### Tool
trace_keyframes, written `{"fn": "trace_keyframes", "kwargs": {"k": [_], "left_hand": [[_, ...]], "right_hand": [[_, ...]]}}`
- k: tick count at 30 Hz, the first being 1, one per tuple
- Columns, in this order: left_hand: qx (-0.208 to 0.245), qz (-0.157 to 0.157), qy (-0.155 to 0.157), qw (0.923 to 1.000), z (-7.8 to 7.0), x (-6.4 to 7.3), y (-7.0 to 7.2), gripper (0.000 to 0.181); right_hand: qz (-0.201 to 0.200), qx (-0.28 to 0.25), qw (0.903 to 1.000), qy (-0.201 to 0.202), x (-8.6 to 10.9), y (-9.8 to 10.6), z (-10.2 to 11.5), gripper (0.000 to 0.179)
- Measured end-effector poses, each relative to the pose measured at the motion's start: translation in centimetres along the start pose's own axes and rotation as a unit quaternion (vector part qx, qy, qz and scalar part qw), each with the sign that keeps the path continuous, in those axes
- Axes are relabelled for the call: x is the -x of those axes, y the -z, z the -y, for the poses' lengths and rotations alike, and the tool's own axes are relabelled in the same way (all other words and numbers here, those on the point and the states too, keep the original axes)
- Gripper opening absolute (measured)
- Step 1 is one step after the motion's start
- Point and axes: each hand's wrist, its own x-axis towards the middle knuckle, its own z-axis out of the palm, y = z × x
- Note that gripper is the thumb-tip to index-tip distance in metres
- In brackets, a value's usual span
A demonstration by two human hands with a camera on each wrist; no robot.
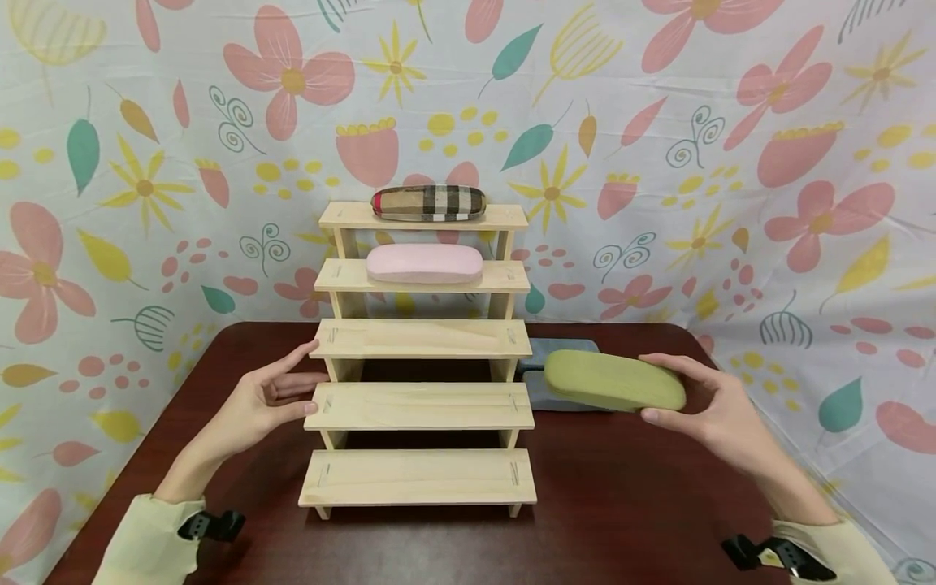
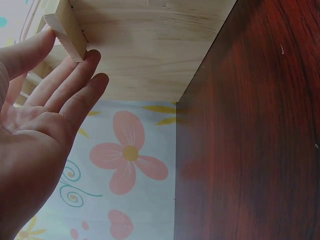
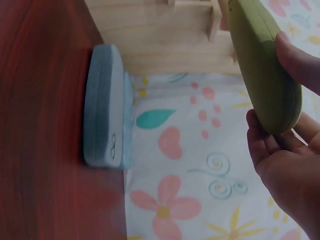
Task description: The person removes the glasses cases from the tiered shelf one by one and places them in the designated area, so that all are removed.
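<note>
A stepped wooden display rack (image 1: 418, 406) stands on the table. My left hand (image 1: 256, 402) grips its left side, with the thumb on the end of a lower step and the index fingertip at the step above. In the left wrist view a board end (image 2: 67, 37) sits between thumb and fingers. My right hand (image 1: 712, 406) holds a green glasses case (image 1: 614, 380) by its right end, raised off the table to the right of the rack. A plaid glasses case (image 1: 428, 203) lies on the top step, and a pink glasses case (image 1: 424, 264) on the step below.
Two blue-grey glasses cases (image 3: 102, 107) lie on the dark red-brown table (image 1: 621, 504), right of the rack and partly behind the green case in the head view. A flower-patterned cloth (image 1: 621, 162) hangs behind the table and along its sides.
</note>
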Motion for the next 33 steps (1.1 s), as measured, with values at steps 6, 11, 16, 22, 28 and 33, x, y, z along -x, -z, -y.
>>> {"fn": "trace_keyframes", "kwargs": {"k": [6,11,16,22,28,33], "left_hand": [[0.0,0.002,0.001,1.0,0.0,0.1,0.0,0.089],[-0.001,0.005,-0.005,1.0,-0.1,0.1,0.0,0.089],[-0.001,0.004,-0.003,1.0,0.0,0.1,0.0,0.089],[-0.002,0.004,-0.005,1.0,0.1,0.0,-0.1,0.09],[0.001,0.003,0.001,1.0,0.1,0.0,-0.1,0.09],[0.0,0.002,0.002,1.0,0.1,0.0,0.0,0.089]], "right_hand": [[0.009,-0.013,0.9998,-0.013,1.2,0.7,-1.4,0.064],[0.018,0.012,0.9996,-0.019,2.0,0.9,-2.5,0.065],[0.037,-0.014,0.9991,-0.016,2.4,0.8,-3.7,0.065],[0.042,-0.025,0.9987,-0.017,2.7,0.5,-4.9,0.064],[0.054,-0.037,0.9977,-0.018,2.6,-0.2,-6.0,0.064],[0.07,-0.053,0.996,-0.017,2.4,-0.9,-7.0,0.063]]}}
